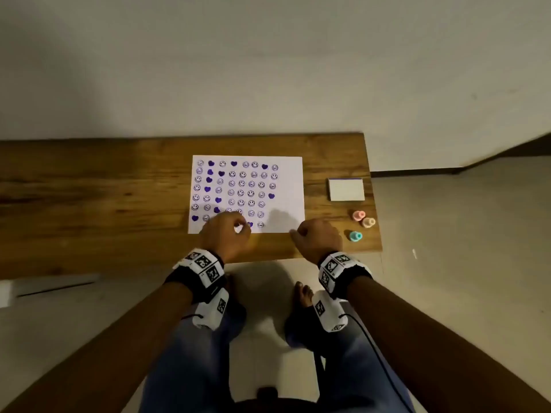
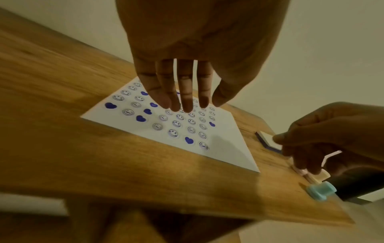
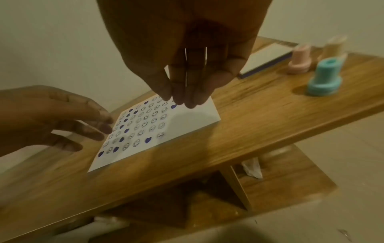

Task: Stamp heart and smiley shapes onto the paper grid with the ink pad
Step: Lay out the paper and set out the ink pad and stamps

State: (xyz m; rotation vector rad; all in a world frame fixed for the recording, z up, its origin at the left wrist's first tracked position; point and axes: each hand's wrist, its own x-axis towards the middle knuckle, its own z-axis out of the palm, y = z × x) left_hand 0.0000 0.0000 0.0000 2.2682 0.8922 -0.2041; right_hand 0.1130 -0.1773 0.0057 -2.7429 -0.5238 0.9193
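Observation:
The white paper (image 1: 287,189) lies on the wooden table (image 1: 104,189), covered with several rows of purple smileys and hearts; its right strip is blank. My left hand (image 1: 229,234) hovers over the paper's near edge, fingers straight and empty (image 2: 193,105). My right hand (image 1: 316,238) hangs by the paper's near right corner, fingers together and holding nothing (image 3: 187,100). The ink pad (image 1: 346,189) sits right of the paper, its white top showing. Pink (image 1: 358,215), peach (image 1: 368,222) and teal (image 1: 355,236) stampers stand upright near the table's right end.
The table's right edge runs close beside the stampers (image 3: 325,77) and ink pad (image 3: 266,57). Bare wood stretches left of the paper. A lower shelf under the table holds crumpled white scraps (image 3: 251,167). My legs and feet are below the near edge.

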